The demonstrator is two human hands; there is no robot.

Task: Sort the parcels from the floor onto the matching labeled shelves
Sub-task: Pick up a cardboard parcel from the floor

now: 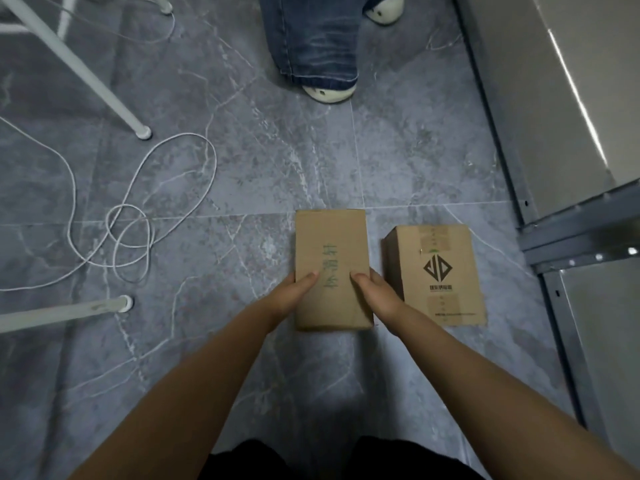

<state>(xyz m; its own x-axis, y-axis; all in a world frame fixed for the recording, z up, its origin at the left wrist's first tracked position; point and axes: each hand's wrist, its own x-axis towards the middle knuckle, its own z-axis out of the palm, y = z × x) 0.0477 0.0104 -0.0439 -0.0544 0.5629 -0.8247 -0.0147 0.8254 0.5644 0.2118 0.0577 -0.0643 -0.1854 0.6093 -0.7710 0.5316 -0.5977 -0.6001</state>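
Cardboard parcel lies on the floor, long axis 12-to-6. Left hand clasps its 9 o'clock side, right hand its 3 o'clock side, equally near. Second parcel sits just beside at 3 o'clock, shelf beyond.

Two parcels, two hands.
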